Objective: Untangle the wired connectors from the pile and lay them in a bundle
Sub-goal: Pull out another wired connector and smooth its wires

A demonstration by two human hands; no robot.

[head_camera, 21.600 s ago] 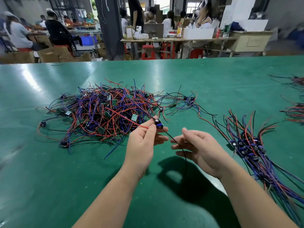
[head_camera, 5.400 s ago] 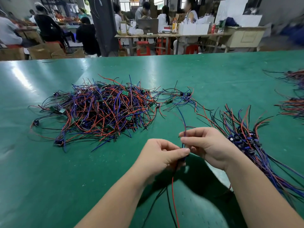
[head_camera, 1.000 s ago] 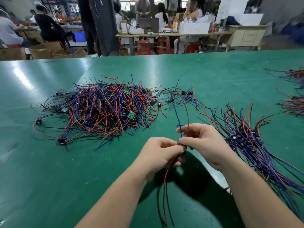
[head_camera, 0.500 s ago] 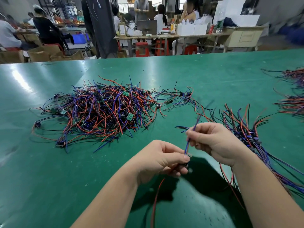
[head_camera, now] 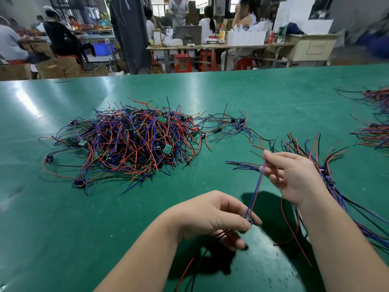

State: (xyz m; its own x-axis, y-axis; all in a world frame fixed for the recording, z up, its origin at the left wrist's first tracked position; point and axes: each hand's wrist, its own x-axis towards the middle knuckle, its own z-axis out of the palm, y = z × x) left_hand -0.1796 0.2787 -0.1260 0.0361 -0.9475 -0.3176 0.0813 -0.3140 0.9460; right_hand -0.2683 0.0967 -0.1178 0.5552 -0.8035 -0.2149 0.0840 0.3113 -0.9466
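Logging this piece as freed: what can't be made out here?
Head view:
Connector: mostly covered by fingers of the left hand, too small to read.
Blue wire pinched by the right hand: motion-blurred.
Red and black tails: run off the bottom edge.
Bundle: partly behind the right forearm, cut by the right edge.
Pile: too tangled to count.

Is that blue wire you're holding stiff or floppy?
Probably floppy: the wire looks straight only because the left hand and right hand pull it tight, while the loose red end below sags. Likely very light too; a fingertip pinch holds it. The pile suggests such wires snag easily.
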